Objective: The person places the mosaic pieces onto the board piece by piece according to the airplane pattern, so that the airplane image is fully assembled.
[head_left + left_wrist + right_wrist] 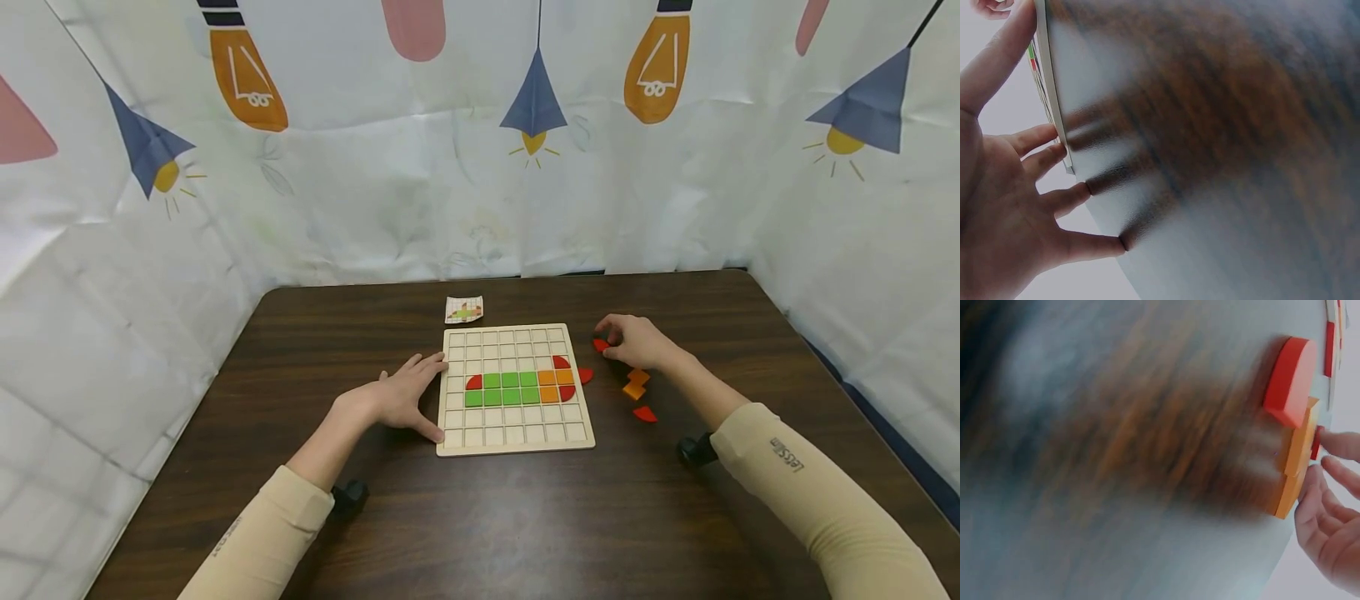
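Note:
A pale wooden grid board [510, 438] lies on the table, bearing several green squares [511, 389], several orange squares [550, 386] and red quarter-round pieces [474, 383]. At its left edge, my left hand [396, 397] is spread, thumb and fingertips against the frame; the left wrist view shows the outer fingertips on the tabletop. Right of the board, my right hand [639, 340] pinches a red quarter-round piece [600, 344] between thumb and fingers. Close to that hand are loose orange pieces [1296, 459] and a red quarter-round piece [1291, 381].
Another red piece [586, 376] touches or nearly touches the board's right edge. A small picture card [464, 310] with a coloured grid pattern lies behind the board. The dark wooden table [495, 517] is bordered by a printed white curtain [360, 192].

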Demonstrator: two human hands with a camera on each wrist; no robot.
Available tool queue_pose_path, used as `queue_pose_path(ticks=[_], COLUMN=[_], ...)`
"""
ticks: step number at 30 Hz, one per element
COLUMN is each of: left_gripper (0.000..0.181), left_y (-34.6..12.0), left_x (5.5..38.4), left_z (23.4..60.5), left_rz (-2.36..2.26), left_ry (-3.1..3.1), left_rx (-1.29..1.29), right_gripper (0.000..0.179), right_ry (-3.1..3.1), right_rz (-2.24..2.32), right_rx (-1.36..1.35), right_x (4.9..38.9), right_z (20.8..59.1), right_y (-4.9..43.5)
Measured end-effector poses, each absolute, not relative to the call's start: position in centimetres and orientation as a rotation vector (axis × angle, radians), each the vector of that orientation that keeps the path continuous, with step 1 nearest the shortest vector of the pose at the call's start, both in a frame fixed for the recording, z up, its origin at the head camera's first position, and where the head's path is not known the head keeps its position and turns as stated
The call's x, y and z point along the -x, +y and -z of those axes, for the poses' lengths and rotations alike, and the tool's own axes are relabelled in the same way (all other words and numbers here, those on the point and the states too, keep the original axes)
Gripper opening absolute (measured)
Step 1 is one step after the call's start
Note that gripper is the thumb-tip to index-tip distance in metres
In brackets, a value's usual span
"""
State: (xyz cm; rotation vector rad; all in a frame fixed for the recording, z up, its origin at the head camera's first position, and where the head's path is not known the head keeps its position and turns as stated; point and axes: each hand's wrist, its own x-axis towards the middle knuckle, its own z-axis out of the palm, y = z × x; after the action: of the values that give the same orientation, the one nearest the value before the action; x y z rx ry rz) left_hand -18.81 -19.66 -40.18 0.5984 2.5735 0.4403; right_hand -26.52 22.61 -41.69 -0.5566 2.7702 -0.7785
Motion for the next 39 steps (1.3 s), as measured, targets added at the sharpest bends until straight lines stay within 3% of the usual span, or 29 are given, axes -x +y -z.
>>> queue_pose_path(ticks=[4,12,22,31,39], left_gripper=[0.118,0.117,0.118,0.118,0.117], left_y=[-19.61,-19.55,-19.54,-19.48,-19.45], left_x=[18.80,18.68,18.74,18.64,18.66], left_z=[40.17,40.07,40.06,39.95,39.96], left_rz=[-0.439,-0.433,-0.424,-0.425,-0.426], left_ry=[2.574,2.574,2.576,2.579,2.574], left_rx=[-0.596,-0.601,-0.600,-0.598,-0.598], right_gripper=[0.038,0.022,0.032,0.020,0.020], right_ry=[2.788,2.777,2.780,2.783,2.768], right_rz=[0.752,0.760,0.754,0.779,0.820], right_rx=[0.529,0.554,0.544,0.545,0.547], right_x=[26.45,26.58,26.44,26.39,26.25], right_z=[41.62,41.72,41.62,41.72,41.75], right_y=[22.34,22.00,22.01,22.05,21.63])
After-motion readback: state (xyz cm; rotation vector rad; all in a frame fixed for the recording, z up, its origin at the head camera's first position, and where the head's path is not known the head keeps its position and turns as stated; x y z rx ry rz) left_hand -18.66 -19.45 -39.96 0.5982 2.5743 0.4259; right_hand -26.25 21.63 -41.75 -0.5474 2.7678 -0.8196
